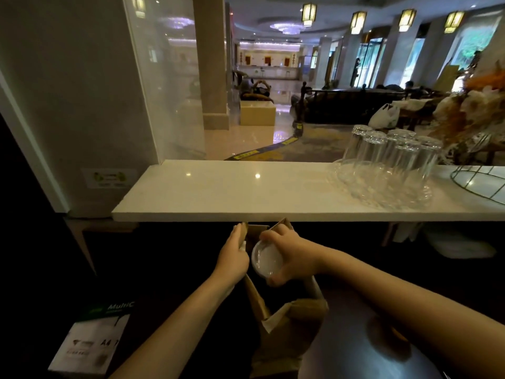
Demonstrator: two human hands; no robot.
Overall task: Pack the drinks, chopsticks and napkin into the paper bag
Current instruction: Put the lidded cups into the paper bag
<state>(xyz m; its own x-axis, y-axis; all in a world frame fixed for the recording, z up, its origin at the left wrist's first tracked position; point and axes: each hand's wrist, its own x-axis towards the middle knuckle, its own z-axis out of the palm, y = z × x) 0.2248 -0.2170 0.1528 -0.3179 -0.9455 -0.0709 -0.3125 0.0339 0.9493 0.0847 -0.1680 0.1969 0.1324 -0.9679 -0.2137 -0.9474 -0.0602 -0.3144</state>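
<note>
A brown paper bag [287,324] stands open on the dark lower counter just below the white marble ledge. My left hand [235,253] grips the bag's left rim and holds the mouth apart. My right hand [287,253] holds a drink cup with a clear plastic lid [266,259] by its top, right over the bag's opening. The cup's body is hidden below the lid. No chopsticks or napkin can be made out.
The white marble ledge [246,192] runs across just above the bag. A glass tray with several upturned glasses [388,165] and a wire basket [481,181] stand on its right. A box of A4 paper [93,343] lies lower left.
</note>
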